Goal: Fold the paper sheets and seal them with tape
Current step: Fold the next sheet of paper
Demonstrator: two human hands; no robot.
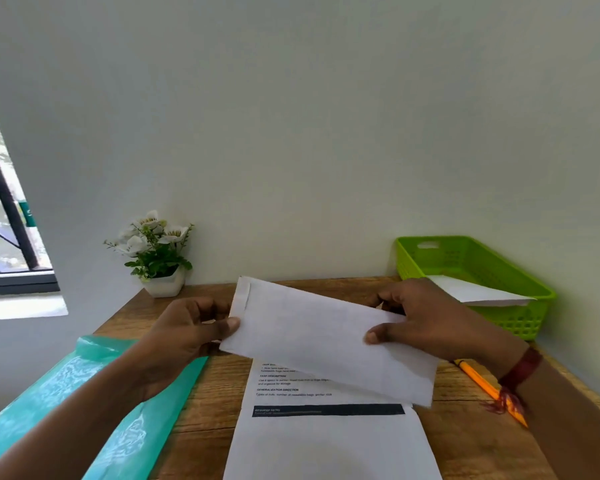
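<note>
Pinches folded paper [312, 337] at both ends with left hand [184, 337] and right hand [426, 320], just above printed sheet [329, 445] reading "TASK DESCRIPTION" and "GENERALIZATION DIRECTION". Right of that sheet: pencil [478, 381], green basket [471, 258].

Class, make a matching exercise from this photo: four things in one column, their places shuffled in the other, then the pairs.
1 folded paper
2 green basket
3 potted flowers
4 yellow pencil

A back left corner
B lying on the desk, right
C gripped by left hand and right hand
D back right, white sheet inside

Pairs: 1-C, 2-D, 3-A, 4-B
</note>
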